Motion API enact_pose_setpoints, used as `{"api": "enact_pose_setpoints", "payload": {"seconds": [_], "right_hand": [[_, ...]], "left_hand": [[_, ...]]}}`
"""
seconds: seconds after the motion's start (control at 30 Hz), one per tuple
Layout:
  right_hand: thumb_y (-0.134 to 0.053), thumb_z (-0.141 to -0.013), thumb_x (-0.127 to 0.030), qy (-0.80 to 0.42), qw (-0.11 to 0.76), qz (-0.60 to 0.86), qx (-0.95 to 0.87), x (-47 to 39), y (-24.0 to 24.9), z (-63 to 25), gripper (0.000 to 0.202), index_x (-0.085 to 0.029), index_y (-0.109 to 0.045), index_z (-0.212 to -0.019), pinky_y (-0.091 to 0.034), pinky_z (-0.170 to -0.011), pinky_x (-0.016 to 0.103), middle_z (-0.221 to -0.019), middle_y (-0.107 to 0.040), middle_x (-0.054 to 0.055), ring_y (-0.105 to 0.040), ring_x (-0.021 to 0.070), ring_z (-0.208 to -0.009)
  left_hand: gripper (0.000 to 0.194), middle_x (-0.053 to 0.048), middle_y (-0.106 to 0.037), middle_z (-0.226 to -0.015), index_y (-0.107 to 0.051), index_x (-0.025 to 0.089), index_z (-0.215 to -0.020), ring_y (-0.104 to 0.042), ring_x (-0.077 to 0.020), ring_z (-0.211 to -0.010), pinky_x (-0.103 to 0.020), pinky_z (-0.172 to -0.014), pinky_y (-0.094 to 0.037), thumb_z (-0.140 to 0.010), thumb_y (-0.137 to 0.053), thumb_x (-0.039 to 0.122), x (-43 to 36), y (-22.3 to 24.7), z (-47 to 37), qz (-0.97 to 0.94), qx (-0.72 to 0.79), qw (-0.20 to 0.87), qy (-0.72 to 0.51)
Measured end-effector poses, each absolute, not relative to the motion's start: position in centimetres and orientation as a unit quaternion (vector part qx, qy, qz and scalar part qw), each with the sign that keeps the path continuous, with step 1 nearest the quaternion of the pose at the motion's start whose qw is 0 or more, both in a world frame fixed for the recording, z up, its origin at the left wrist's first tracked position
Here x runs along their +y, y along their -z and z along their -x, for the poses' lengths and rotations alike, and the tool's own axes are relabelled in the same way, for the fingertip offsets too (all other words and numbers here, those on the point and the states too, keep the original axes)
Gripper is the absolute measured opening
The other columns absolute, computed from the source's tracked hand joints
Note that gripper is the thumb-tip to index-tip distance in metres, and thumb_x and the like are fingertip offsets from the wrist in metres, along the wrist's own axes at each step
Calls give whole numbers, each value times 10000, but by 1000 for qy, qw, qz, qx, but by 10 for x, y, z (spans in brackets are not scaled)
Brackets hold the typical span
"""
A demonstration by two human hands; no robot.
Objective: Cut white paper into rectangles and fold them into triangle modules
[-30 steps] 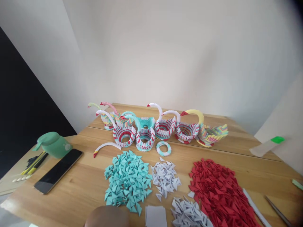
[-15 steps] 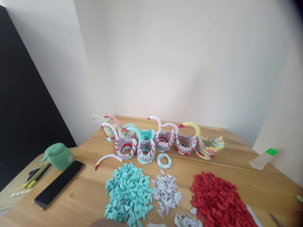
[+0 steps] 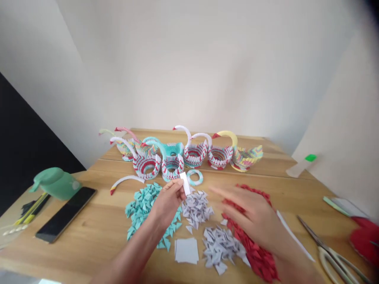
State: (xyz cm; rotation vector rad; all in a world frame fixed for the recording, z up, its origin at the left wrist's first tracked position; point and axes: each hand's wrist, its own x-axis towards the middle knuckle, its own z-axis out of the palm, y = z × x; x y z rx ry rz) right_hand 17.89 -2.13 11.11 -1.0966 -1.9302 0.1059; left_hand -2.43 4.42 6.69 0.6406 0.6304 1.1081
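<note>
My left hand [image 3: 169, 199] pinches a small white paper strip [image 3: 185, 184] between thumb and fingers, above the teal folded triangles [image 3: 143, 201]. My right hand [image 3: 247, 213], blurred by motion, hovers over the red folded triangles [image 3: 260, 256] with its fingers stretched out and apart. I see nothing in it. Between the hands lies a pile of white folded triangles [image 3: 197, 209], and a second white pile [image 3: 222, 244] is nearer to me. A stack of white paper squares [image 3: 186, 250] lies beside that nearer pile.
Several folded-paper swans [image 3: 219, 157] stand along the back. In front of them lie a loose white neck [image 3: 126, 179] and a teal-and-white ring [image 3: 195, 178]. A phone [image 3: 66, 215] and green container [image 3: 57, 183] are at left, scissors [image 3: 328, 252] at right.
Both hands have come into view over the piles, the left with a white paper strip. The camera view has tilted down and shifted, showing the paper squares and scissors more fully.
</note>
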Motion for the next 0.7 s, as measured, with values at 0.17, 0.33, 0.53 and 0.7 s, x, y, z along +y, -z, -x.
{"api": "enact_pose_setpoints", "payload": {"seconds": [0.17,0.33,0.53,0.7], "right_hand": [[-534,-925,-178,-61,414,448,-790,-13,-74,-161,353,-264,-587,-1264,-532,-914,397,-1139,-692,65,-657,235,-1034],[-536,-925,-148,-68,408,434,-800,-7,-50,-157,345,-271,-574,-1246,-509,-931,396,-1131,-690,64,-634,223,-1061],[-496,-931,-126,-91,415,458,-780,-6,-43,-167,350,-279,-581,-1233,-526,-888,390,-1125,-688,57,-645,213,-1024],[-511,-914,-117,-86,419,442,-788,-8,-36,-168,333,-281,-606,-1189,-533,-839,396,-1027,-703,59,-653,217,-957]], "left_hand": [[262,7,-596,-635,-621,127,-685,-516,-84,-561,-208,-586,-412,-667,-805,313,35,-41,14,-282,311,775,-473],[225,-4,-633,-660,-623,131,-708,-523,-83,-539,-209,-555,-402,-692,-789,283,30,-35,15,-291,302,797,-435],[226,19,-587,-600,-605,138,-672,-501,-72,-497,-201,-507,-380,-714,-774,283,29,-31,18,-271,292,817,-416],[251,18,-574,-578,-607,137,-659,-472,-70,-487,-203,-497,-352,-712,-771,320,26,-30,16,-306,301,810,-400]]}}
